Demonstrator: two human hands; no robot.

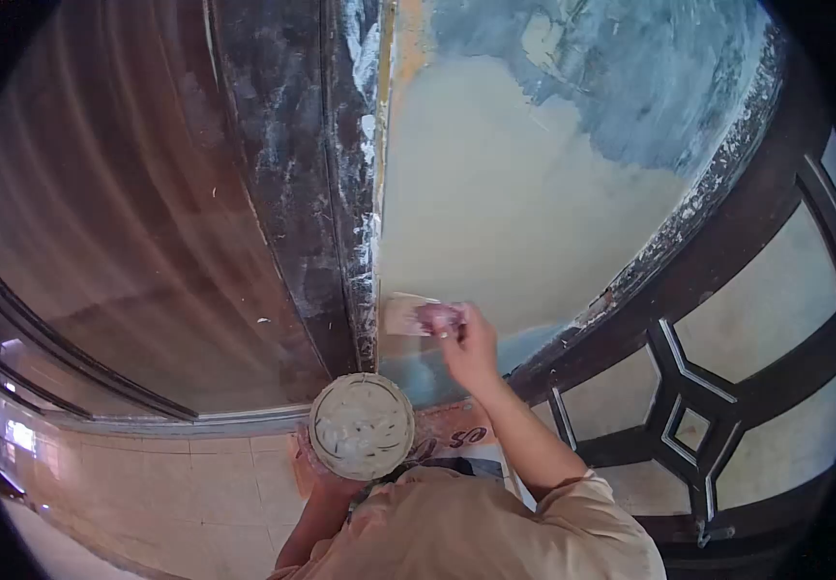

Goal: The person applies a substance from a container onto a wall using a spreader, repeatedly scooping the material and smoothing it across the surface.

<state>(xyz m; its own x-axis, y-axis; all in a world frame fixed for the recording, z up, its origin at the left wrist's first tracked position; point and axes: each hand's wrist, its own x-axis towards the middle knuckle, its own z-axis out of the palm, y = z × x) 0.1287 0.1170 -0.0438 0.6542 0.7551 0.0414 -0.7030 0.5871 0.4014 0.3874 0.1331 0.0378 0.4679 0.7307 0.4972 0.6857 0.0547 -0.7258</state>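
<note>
In my right hand [471, 343] is a putty knife [403, 315] with a wide, putty-coated blade and a reddish handle, the fingers closed round it. Its blade lies against the lower left part of a wall panel [495, 213], beside the dark frame. Smooth beige putty covers much of that panel; bluish-grey surface shows above and below. My left hand [334, 486] holds a round tub of wet, pale putty [362, 427] close to my body. The tub hides most of that hand's fingers.
A dark wooden post [316, 193] with white smears runs up beside the panel, and glazed brown panels stand left. At right is a dark door [718, 425] with raised geometric trim. Tiled floor [166, 474] and a printed reddish bag [461, 435] lie below.
</note>
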